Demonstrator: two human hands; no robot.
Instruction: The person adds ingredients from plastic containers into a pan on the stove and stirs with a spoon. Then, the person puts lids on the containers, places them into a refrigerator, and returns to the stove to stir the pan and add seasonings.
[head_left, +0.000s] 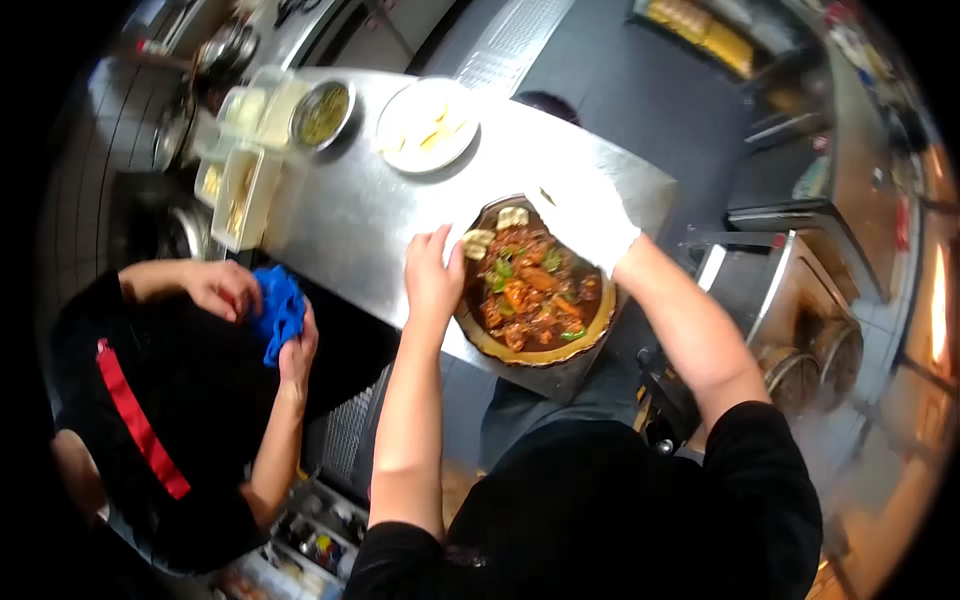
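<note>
A round brown-rimmed dish (480,345) holds saucy reddish-brown food (535,290) with green pepper pieces. Two pale ridged pieces, perhaps dough or bun, lie at its upper left edge: one (477,243) near my left thumb, the other (513,217) further along. My left hand (432,270) is at the dish's left side, bare, fingers extended and thumb apart. Over the dish's upper right edge is my right hand (590,215), in a white covering that looks like a glove. Glare washes out its fingers. A small pale, dark-edged bit (546,198) shows beside them.
A white plate (390,150) with pale yellowish pieces and a metal bowl (322,115) of greenish food stand on the steel table (350,220). Plastic containers (245,200) line its left end. At left, a co-worker's hands (235,290) hold a blue cloth (278,315). Large pots (790,380) are at right.
</note>
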